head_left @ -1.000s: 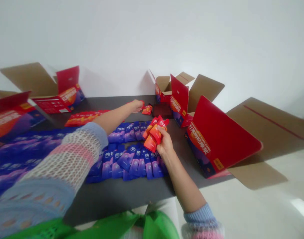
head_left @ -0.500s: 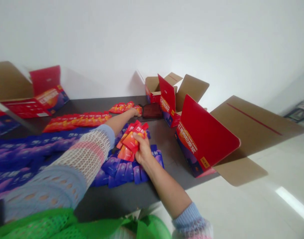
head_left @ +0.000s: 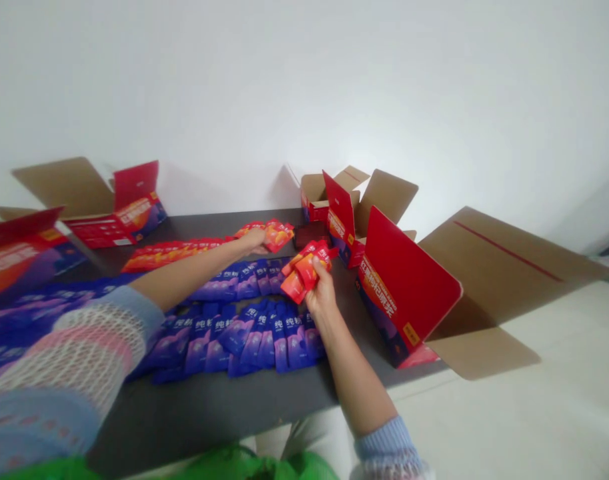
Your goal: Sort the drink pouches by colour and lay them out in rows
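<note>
My right hand (head_left: pixel 321 289) is closed round a small fan of red-and-orange pouches (head_left: pixel 298 275), held above the table near the right end of the blue pouches. My left hand (head_left: pixel 256 240) reaches to the far side, its fingers closed on another red-and-orange pouch or small bunch (head_left: pixel 279 234). Behind and left of it lies a row of red-and-orange pouches (head_left: pixel 159 255), partly covered by my forearm. Overlapping rows of blue-purple pouches (head_left: pixel 264 340) spread across the table in front of me.
Open printed cartons stand on the right: a large red one (head_left: pixel 409 287), a second (head_left: pixel 342 223) behind it and a small one (head_left: pixel 313 193) at the wall. More open cartons (head_left: pixel 99 227) are at the left. A dark flat case (head_left: pixel 309 235) lies on the dark table (head_left: pixel 209 407).
My right hand has shifted right with its pouches, uncovering more blue ones. My left hand has drawn back a little from the dark case, now with red pouches in its fingers. The view has shifted too.
</note>
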`<state>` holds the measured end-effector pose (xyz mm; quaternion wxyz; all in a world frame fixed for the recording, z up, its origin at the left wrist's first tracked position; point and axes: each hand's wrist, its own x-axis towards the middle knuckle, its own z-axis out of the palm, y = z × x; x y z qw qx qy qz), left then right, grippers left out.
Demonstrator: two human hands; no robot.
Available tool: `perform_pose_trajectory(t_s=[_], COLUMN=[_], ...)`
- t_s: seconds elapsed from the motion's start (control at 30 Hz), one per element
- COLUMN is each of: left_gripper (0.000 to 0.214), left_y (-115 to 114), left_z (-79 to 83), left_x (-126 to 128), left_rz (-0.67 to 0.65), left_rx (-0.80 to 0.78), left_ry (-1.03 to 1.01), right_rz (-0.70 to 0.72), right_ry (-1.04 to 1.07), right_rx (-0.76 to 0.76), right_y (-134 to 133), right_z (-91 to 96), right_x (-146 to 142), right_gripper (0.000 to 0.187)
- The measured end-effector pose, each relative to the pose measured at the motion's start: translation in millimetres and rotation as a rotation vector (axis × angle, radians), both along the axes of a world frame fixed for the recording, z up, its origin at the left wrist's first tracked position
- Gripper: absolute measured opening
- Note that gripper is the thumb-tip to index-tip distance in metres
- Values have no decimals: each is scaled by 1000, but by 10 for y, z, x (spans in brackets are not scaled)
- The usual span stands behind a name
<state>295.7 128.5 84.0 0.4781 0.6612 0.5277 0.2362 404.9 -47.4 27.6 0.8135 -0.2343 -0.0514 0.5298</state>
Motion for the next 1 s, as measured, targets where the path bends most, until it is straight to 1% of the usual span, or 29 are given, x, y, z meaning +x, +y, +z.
perform_pose_trajectory(t_s=[0.07, 0.13, 0.23, 0.3, 0.4, 0.5, 0.57, 0.6, 0.7, 0.8, 0.87, 0.93, 1.0], left_gripper=[27, 34, 42, 43, 46, 50, 46, 44, 38, 41, 51, 63, 67], left_y=[-158, -352, -647, -785, -842, -781, -737, -723, -727, -830, -971, -1171, -1417], left_z=[-15, -37, -99, -163, -250, -241, -167, -115, 66, 271, 420, 561, 663], left_x=[-82, -119, -78, -13, 55, 34, -30, -75, -263, -517, -696, -865, -1022], left_rz=[-68, -200, -404, -469, -513, -608, -660, -673, -682, -697, -773, -873, -902], left_rx=[-80, -188, -321, -369, -385, -375, -398, -417, -467, -445, -341, -174, -14], left_ry=[-71, -174, -311, -350, -345, -327, -301, -280, -243, -285, -287, -253, -248], right_rz=[-39, -81, -115, -121, -122, -46, -12, -16, -77, -133, -169, -194, -200], right_ry=[-5, -36, -94, -83, -37, -65, -97, -107, -126, -185, -266, -376, -519], right_rx=[1, -3, -25, -42, -51, -57, -79, -96, -134, -80, -26, 9, 44], right_y=[29, 48, 60, 60, 52, 37, 24, 16, -18, -82, -167, -310, -512], right_z=[-25, -49, -80, -89, -83, -74, -68, -62, -17, 96, 212, 344, 466], right_x=[49, 67, 52, 36, 28, 23, -1, -24, -132, -289, -420, -581, -769], right_gripper=[13, 18, 20, 16, 10, 11, 14, 15, 21, 35, 47, 60, 82])
